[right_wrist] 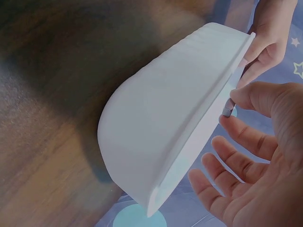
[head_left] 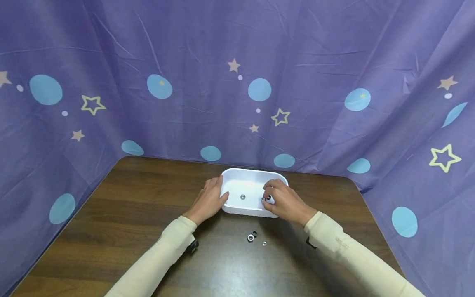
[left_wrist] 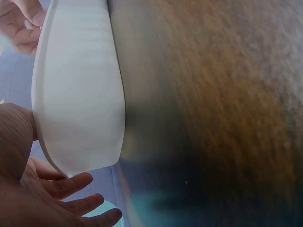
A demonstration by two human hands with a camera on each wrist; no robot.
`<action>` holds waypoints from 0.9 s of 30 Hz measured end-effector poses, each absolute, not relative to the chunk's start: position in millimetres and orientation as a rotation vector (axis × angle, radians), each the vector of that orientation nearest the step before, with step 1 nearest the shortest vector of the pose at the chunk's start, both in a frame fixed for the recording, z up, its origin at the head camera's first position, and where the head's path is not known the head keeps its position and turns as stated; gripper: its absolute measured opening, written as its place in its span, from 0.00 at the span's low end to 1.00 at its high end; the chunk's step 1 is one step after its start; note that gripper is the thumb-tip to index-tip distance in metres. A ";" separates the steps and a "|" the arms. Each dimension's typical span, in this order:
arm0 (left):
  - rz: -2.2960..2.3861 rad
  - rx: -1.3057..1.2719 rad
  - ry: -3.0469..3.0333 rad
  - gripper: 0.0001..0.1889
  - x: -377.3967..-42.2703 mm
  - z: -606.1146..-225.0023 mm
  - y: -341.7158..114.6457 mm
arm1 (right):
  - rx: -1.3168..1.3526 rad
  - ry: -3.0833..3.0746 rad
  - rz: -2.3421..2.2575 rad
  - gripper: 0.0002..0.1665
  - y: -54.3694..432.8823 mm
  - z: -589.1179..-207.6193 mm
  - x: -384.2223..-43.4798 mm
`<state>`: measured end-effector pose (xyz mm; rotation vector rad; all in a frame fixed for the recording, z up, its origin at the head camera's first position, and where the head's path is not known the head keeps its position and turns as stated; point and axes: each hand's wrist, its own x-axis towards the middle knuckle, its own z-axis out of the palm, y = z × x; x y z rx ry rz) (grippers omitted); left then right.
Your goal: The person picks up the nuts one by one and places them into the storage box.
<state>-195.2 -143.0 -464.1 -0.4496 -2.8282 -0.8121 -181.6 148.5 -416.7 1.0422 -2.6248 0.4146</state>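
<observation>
A white oval plastic tray [head_left: 237,212] stands near the back edge of the table. My left hand [head_left: 210,199] grips its left end, thumb over the near rim and fingers along the outside. In the left wrist view, the left fingers [left_wrist: 71,185] are spread at the tray's end. Over the tray's right part, my right hand [head_left: 285,201] pinches a small metal nut [right_wrist: 228,108] between thumb and index finger; its other fingers are loosely bent. One hex nut [head_left: 243,196] lies on the tray floor, left of the right hand.
On the brown wooden table [head_left: 148,214], in front of the tray, lie a silver nut [head_left: 250,238], a dark nut [head_left: 255,233] and a smaller nut [head_left: 264,243]. A purple curtain [head_left: 208,123] with stars and blue dots hangs close behind the table's back edge.
</observation>
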 end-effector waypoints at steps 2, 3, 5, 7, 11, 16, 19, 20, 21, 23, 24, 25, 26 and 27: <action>-0.810 -0.450 -2.827 0.40 -195.1 -463.4 -143.2 | 1.047 -2.625 0.405 0.04 147.1 -416.4 -184.6; -0.807 -0.451 -2.825 0.40 -195.0 -463.1 -143.3 | 1.045 -2.629 0.404 0.04 146.5 -416.3 -185.9; -0.804 -0.453 -2.825 0.40 -195.2 -462.7 -143.6 | 1.042 -2.642 0.399 0.04 145.3 -416.3 -188.3; -0.795 -0.457 -2.820 0.39 -195.2 -462.3 -143.7 | 1.044 -2.659 0.404 0.04 144.6 -416.6 -190.6; -0.783 -0.459 -2.812 0.39 -195.3 -462.7 -144.2 | 1.061 -2.667 0.400 0.04 143.4 -418.2 -194.6; -0.797 -0.450 -2.827 0.40 -195.0 -462.8 -144.3 | 1.099 -2.657 0.404 0.05 140.8 -417.8 -197.9; -0.819 -0.454 -2.829 0.40 -194.4 -462.2 -144.2 | 1.121 -2.653 0.403 0.06 139.1 -416.6 -199.7; -0.827 -0.458 -2.824 0.40 -194.1 -461.9 -144.1 | 1.129 -2.652 0.400 0.06 138.5 -416.4 -200.5; -0.837 -0.461 -2.822 0.40 -194.0 -461.8 -144.0 | 1.135 -2.652 0.395 0.06 137.8 -415.9 -201.3; -0.841 -0.490 -2.782 0.40 -198.4 -471.5 -147.0 | 1.140 -2.658 0.394 0.06 136.4 -415.2 -203.2; -0.846 -0.494 -2.771 0.40 -198.3 -472.1 -147.0 | 1.140 -2.665 0.396 0.06 135.7 -414.9 -204.2; -0.845 -0.494 -2.770 0.40 -197.9 -472.4 -146.8 | 1.134 -2.676 0.398 0.06 134.8 -414.7 -205.3; -0.842 -0.494 -2.769 0.40 -197.5 -472.4 -146.5 | 1.129 -2.687 0.400 0.06 133.7 -414.1 -206.2; -0.839 -0.492 -2.772 0.40 -197.2 -472.5 -146.2 | 1.124 -2.699 0.413 0.05 133.0 -413.8 -207.4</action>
